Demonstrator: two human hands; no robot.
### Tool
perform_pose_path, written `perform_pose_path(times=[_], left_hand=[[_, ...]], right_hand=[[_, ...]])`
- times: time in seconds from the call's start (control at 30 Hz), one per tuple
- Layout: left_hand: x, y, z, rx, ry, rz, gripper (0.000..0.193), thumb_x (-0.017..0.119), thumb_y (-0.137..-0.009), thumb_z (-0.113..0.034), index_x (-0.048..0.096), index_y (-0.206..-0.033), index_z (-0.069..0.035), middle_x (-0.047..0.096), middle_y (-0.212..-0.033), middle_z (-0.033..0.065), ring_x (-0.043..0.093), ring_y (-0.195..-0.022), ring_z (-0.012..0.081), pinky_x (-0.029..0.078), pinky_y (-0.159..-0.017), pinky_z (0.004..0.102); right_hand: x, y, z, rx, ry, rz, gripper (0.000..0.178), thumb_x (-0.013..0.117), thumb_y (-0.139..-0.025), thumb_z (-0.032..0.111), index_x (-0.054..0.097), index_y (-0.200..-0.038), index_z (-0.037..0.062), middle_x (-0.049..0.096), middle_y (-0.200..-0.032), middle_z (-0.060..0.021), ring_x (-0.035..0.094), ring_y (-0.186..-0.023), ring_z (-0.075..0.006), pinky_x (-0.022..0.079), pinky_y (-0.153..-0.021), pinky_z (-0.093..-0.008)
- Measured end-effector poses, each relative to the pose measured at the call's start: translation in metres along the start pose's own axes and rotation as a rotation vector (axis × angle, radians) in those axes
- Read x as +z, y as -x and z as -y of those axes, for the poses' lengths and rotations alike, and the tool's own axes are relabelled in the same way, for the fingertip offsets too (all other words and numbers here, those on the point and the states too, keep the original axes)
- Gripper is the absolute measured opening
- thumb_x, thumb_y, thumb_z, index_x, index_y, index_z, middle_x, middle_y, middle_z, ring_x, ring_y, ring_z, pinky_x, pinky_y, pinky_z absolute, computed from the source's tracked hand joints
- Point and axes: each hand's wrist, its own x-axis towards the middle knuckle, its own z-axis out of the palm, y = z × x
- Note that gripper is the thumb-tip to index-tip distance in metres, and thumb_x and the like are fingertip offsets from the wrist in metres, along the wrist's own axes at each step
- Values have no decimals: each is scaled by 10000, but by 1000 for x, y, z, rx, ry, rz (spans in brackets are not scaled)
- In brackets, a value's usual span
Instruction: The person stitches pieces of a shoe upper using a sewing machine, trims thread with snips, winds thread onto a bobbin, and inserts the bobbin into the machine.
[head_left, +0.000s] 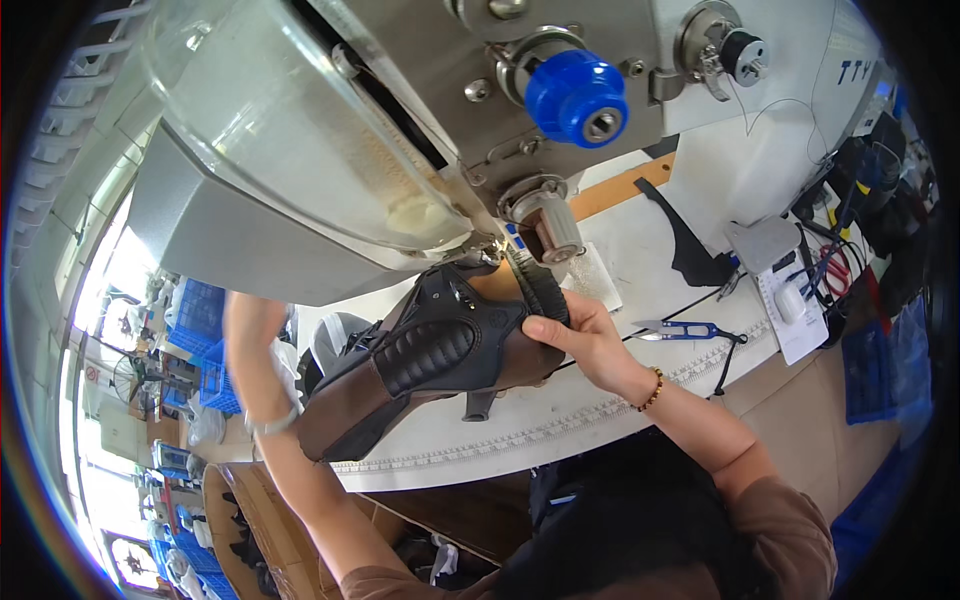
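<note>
A brown and black boot (pixel 430 355) lies on its side under the head of a white and grey sewing machine (pixel 560 60). The edge of its black ridged sole (pixel 543 292) is up against the machine's stitching point. My right hand (pixel 590 345) is closed on the boot at the sole edge, thumb pressed on the upper. Over on the left, my left hand (pixel 255 318) is up beside the grey machine cover (pixel 250 230). It is smeared by motion and its fingers are hidden, so what it touches cannot be made out.
Thread snips (pixel 685 330) with blue handles lie on the white table (pixel 480 450) right of the boot. A black cut piece (pixel 680 235) lies farther back. Blue crates (pixel 200 315) stand at the left, and a cardboard box (pixel 250 530) is below the table.
</note>
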Motion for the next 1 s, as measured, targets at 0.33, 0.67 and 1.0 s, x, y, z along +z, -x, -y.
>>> perform_pose_path(times=[0.33, 0.67, 1.0], left_hand=[[112, 152, -165, 581, -686, -159, 129, 533, -727, 7, 626, -815, -3, 614, -896, 139, 604, -855, 242, 462, -826, 391], [168, 127, -128, 512, -912, -31, 315, 656, -774, -182, 640, -1085, -140, 608, -1101, 48, 574, -981, 227, 415, -813, 330], [174, 130, -123, 513, -913, -43, 329, 648, -780, -167, 626, -1103, -114, 596, -1124, 68, 558, -1002, 234, 407, -827, 334]], right_hand=[[-21, 0, -5, 11, 15, 140, 195, 505, -878, 60, 574, -1056, 18, 548, -930, 45, 471, -876, -39, 390, -778, -207], [-17, -1, 10, -24, 77, 211, 176, 509, -875, 85, 575, -1027, 26, 503, -787, 57, 436, -729, -23, 378, -655, -188], [-11, 1, 15, -105, 117, 179, 237, 598, -855, 131, 578, -1043, -12, 590, -887, 14, 485, -829, -30, 422, -722, -207]])
